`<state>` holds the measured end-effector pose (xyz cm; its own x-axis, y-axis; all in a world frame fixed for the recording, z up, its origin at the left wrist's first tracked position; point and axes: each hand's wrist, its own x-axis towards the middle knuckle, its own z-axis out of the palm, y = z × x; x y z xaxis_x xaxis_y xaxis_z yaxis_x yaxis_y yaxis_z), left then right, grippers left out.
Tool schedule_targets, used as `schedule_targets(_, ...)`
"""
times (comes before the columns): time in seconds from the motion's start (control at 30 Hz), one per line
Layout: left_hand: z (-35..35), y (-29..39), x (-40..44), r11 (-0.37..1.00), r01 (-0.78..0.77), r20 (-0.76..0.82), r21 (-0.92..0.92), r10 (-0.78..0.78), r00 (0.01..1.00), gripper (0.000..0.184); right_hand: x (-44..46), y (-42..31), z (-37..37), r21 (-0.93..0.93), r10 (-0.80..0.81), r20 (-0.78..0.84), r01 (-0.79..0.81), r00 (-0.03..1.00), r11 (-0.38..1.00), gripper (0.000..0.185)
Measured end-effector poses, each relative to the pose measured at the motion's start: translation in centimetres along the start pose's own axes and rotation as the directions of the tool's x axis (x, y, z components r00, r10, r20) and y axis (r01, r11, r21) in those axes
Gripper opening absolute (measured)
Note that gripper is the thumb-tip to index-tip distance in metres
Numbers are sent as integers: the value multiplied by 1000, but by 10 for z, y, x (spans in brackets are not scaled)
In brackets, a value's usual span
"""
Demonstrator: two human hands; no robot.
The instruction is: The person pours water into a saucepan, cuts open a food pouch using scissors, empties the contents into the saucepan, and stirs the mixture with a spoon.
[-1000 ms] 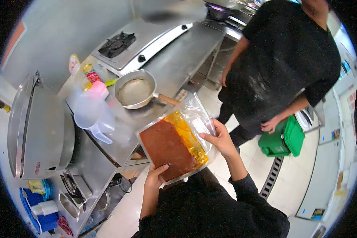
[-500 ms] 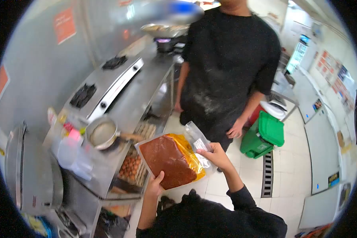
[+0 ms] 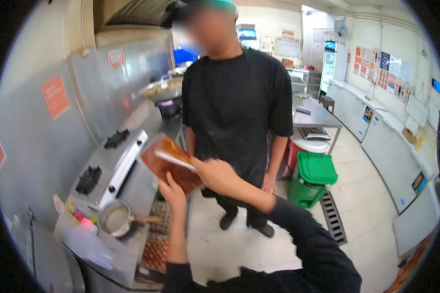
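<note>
Brown pouch (image 3: 156, 160) raised higher than before, left fingers (image 3: 170, 183) and right fingers (image 3: 203, 168) gripping it

A: What's unclear about the bag (image 3: 156, 162)?
B: It's blurred, the right hand (image 3: 216, 176) covers part of its three o'clock side, and how the left hand (image 3: 172, 192) meets its far side is hidden.
A: The poster (image 3: 56, 96) at ten o'clock?
B: Too blurred to read, and the notices (image 3: 362, 68) at two o'clock are too small.
A: Eight o'clock?
B: The jug (image 3: 90, 244) is smeared, and I can't tell what's in the pan (image 3: 116, 219).
A: The eggs (image 3: 155, 254) at seven?
B: Partly behind the left forearm (image 3: 177, 234).
A: And the hood (image 3: 142, 12) at eleven?
B: It runs out past the top edge.
A: The red tub (image 3: 292, 158) at three?
B: Mostly hidden behind the other person's arm (image 3: 278, 151) and the green bin (image 3: 313, 180).
</note>
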<state>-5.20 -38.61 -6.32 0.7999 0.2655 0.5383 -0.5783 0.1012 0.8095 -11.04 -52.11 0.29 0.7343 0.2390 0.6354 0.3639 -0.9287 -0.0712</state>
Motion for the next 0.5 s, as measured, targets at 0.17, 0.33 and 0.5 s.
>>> schedule_targets(0.17,97,69,26,937,-304,265,174,253,930,36,23,58,-117,-51,297,-317,-329,901,943,12)
schedule_targets(0.33,27,102,26,954,-292,-196,71,300,934,37,37,-17,-93,150,-23,-270,66,963,986,11)
schedule_targets(0.5,68,114,-3,816,-552,247,175,506,826,42,18,17,-147,30,317,-372,-330,873,944,13)
